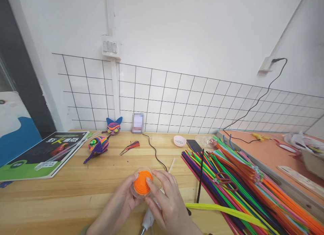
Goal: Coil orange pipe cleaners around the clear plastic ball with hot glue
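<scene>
My left hand (131, 194) is closed around a clear round plastic shell (138, 196), its thumb on the rim. Inside the shell sits a flat orange pipe-cleaner coil (140, 185). With its fingertips my right hand (170, 199) grips the shell's right side and presses on the coil. Partly hidden under the right hand, a white glue gun (149, 219) lies on the wooden table (63, 201). Near the right hand are a yellow bundle of pipe cleaners (222, 209) and a black stick (200, 177).
Many coloured pipe cleaners (243, 194), with red-handled scissors (229, 181) on them, cover the right side. Behind stand a pink bowl (179, 141), a phone (194, 146) and clear shells (210, 142). Two pipe-cleaner figures (100, 145) and a book (68, 140) are at left.
</scene>
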